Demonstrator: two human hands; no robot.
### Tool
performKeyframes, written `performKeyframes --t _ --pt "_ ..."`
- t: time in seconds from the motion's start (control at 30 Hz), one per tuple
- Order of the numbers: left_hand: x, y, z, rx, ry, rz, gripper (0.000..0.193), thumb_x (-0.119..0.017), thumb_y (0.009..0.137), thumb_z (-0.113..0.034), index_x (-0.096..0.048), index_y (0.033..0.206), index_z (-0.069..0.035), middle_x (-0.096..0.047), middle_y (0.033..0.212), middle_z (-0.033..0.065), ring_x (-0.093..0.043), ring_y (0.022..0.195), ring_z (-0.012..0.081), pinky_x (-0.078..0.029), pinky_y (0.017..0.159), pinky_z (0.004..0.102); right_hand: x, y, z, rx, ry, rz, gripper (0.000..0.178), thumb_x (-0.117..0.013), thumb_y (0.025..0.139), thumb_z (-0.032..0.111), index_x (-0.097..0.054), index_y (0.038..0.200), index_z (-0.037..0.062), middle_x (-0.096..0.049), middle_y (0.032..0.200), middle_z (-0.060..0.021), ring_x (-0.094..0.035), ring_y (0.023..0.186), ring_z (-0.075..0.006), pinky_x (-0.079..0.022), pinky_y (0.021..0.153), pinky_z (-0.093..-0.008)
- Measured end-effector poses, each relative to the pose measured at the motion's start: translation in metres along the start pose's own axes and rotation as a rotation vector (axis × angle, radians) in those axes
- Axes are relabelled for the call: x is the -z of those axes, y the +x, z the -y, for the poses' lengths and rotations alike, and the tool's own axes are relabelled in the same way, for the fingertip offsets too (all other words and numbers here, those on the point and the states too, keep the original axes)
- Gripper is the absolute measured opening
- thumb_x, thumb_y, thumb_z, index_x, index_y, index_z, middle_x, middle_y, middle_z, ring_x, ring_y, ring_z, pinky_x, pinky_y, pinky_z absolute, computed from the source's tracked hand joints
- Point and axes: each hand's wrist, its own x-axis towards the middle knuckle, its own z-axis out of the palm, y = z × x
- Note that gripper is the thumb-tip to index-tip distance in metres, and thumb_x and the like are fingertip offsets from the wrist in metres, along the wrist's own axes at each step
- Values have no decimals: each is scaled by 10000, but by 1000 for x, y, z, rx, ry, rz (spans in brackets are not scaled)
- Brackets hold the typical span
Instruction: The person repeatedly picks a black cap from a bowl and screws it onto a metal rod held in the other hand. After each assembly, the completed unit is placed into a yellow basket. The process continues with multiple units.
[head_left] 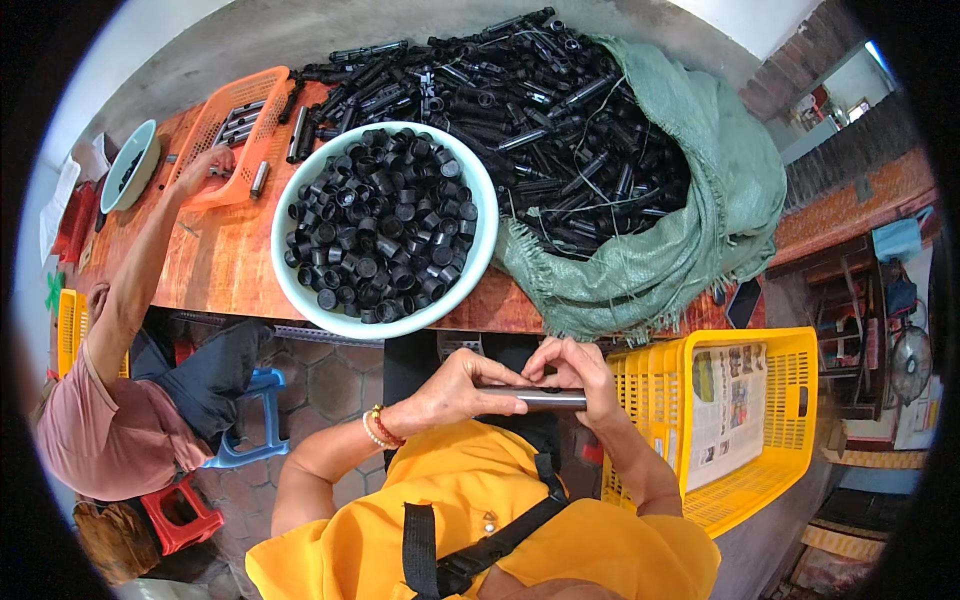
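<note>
Head view: a dark grey, glossy cylindrical tube (545, 399) lies nearly level just below the centre of the frame, held between the person's two hands. The left hand (462, 387) is closed on its left end, the thumb along the near side and the fingers over the top; beaded bracelets (380, 428) circle that wrist. The right hand (578, 374) curls around the right end, its thumb and forefinger drawn together above the tube.

Above the hands, at upper centre, a round pale mint basin (385, 329) full of short black cylindrical caps (375, 225) stands on a reddish-orange counter (205, 262). Right of it, a green woven sack (728, 170) gapes around a heap of black tubular parts (520, 110), which spreads leftward behind the basin. A dark phone (742, 303) lies near the counter's right edge.

At lower right, a yellow perforated plastic crate (648, 440) has printed newspaper (727, 400) inside. At upper left, a co-worker's hand (207, 170) reaches to an orange perforated basket (203, 125) holding shiny tubes (240, 120).
</note>
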Motion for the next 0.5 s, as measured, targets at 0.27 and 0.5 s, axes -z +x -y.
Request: performKeyframes --t 0.27,0.5 --pt "-8 -10 -13 -140 346 -64 310 -772 741 -131 -688 1013 -7 -704 927 123 -652 822 103 -512 738 244 1 -2 -7 32 129 57 592 -257 1006 355 -598 813 -89 -573 861 -187 -604 867 -282 -492 798 -372" --pt "-11 -13 -21 -297 584 -94 301 -774 728 -155 -690 976 -6 -686 849 170 -688 750 265 -525 630 302 10 9 -19 -112 283 61 658 -225 998 401 -621 779 -77 -560 832 -171 -574 843 -278 -443 832 -386"
